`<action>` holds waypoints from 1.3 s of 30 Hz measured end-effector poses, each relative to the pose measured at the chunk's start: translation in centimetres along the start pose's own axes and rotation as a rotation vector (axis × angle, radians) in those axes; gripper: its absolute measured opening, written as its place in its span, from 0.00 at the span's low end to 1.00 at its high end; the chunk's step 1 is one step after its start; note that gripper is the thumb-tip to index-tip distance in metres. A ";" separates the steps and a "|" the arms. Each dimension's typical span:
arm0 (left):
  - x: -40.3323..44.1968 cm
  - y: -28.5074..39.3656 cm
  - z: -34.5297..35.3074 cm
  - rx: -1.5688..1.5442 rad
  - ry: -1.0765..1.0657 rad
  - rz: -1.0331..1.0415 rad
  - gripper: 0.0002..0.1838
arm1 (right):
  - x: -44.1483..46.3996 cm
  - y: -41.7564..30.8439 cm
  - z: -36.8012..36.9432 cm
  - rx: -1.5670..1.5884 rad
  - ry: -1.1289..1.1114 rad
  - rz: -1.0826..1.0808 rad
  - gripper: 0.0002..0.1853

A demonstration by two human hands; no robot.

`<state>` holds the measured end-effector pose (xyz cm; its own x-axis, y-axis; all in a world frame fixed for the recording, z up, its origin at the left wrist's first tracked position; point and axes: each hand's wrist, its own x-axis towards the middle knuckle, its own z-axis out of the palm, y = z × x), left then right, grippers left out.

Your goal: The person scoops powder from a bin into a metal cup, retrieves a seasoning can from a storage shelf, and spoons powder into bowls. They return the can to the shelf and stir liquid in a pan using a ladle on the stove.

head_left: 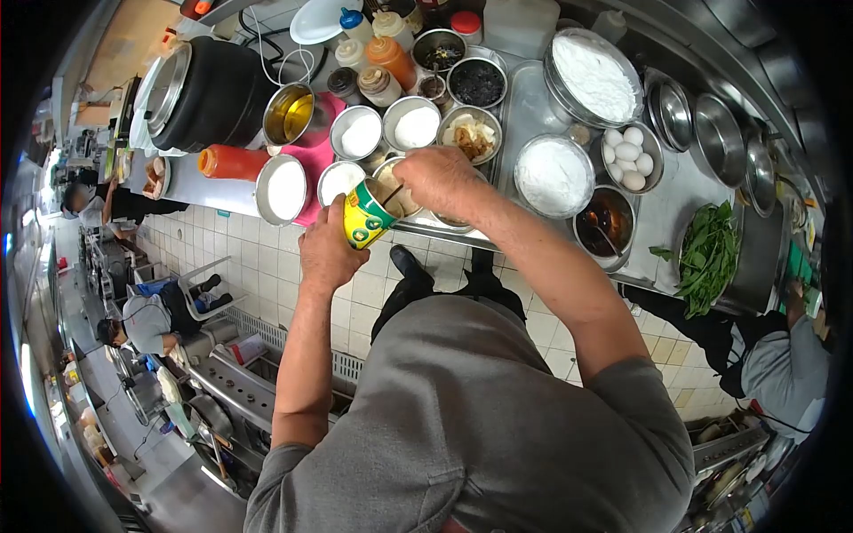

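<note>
My left hand (330,247) is wrapped round a green and yellow can (366,218), tilted with its mouth toward the right. My right hand (437,182) is closed on a thin dark handle, probably a spoon (395,192), that reaches down at the can's mouth; its far end is hidden. Just behind the can's mouth is a bowl of beige powder (409,206), partly covered by my right hand. Bowls of white powder (340,180) stand close beside the can. Beyond my right hand is a bowl with pale pieces and brown paste (469,135).
To the left are a bowl of yellow oil (291,114), a red sauce bottle (233,163) and a black pot (213,93). On the right stand a bowl of eggs (629,158), dark sauce (604,224) and green leaves (709,253). Co-workers (147,320) are at both sides.
</note>
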<state>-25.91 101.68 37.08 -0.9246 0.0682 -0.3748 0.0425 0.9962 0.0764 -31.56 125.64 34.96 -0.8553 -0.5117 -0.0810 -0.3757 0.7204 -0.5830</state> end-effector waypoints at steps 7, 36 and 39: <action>0.0 0.5 -0.8 0.044 -0.007 -0.023 0.58 | -0.1 1.9 -1.3 -0.123 0.064 0.070 0.05; -0.7 -1.0 0.1 -0.114 0.079 0.050 0.55 | -2.1 1.3 -2.8 -0.015 0.147 0.125 0.09; -0.6 -1.4 0.8 -0.147 0.108 0.074 0.55 | -2.0 1.4 -2.7 -0.005 0.145 0.130 0.09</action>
<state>-25.10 100.33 36.51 -0.9566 0.1269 -0.2622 0.0635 0.9693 0.2374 -31.37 128.92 36.47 -0.9391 -0.3417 -0.0379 -0.2602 0.7784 -0.5714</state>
